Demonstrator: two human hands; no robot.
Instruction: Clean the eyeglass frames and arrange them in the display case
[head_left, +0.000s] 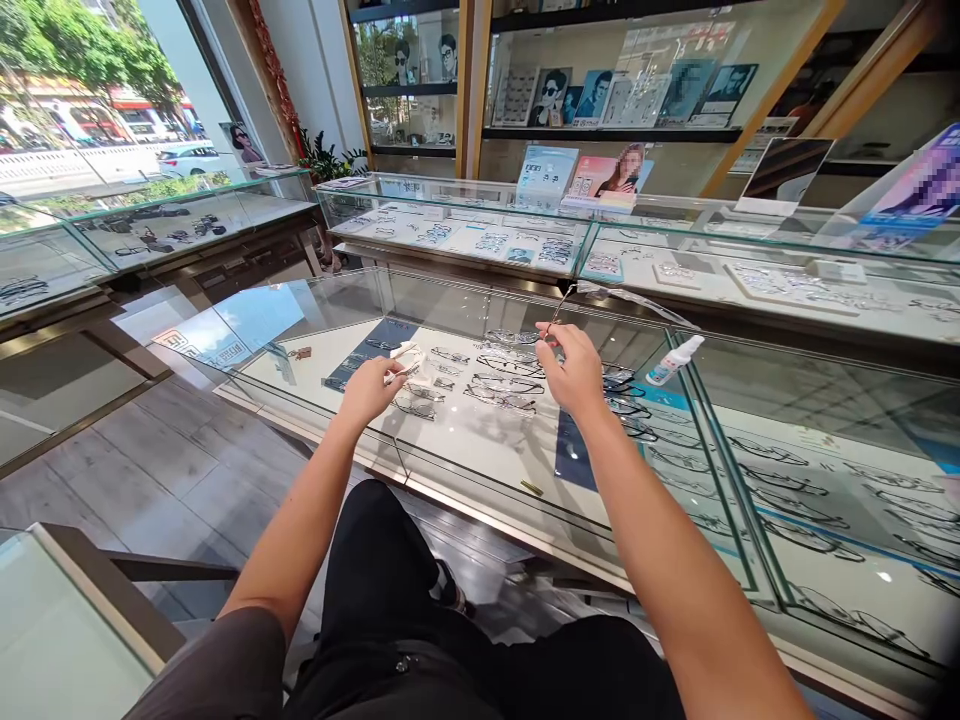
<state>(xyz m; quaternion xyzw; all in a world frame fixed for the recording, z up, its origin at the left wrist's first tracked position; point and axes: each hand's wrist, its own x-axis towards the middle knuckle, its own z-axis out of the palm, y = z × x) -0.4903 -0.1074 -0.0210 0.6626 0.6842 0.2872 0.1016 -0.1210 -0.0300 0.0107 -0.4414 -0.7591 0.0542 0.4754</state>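
Observation:
My right hand (pixel 576 368) is raised over the glass display counter (pixel 450 450), its fingers pinched on a pair of eyeglasses (pixel 556 312) with a thin dark frame. One temple of the glasses points up and away; the rest is partly hidden by the fingers. To the left, my left hand (pixel 373 388) is closed on a crumpled white cloth (pixel 412 362). A white spray bottle (pixel 675 360) with a blue label rests on the glass to the right of my right hand. Beyond it lies a clear plastic sleeve (pixel 637 300).
Under the glass lie rows of eyeglasses (pixel 504 385), with more in the section at right (pixel 795 490). Further showcases stand at the back (pixel 465 235) and left (pixel 172 225). Wall shelves (pixel 611 130) hold display cards. A table corner (pixel 90 600) juts in at lower left.

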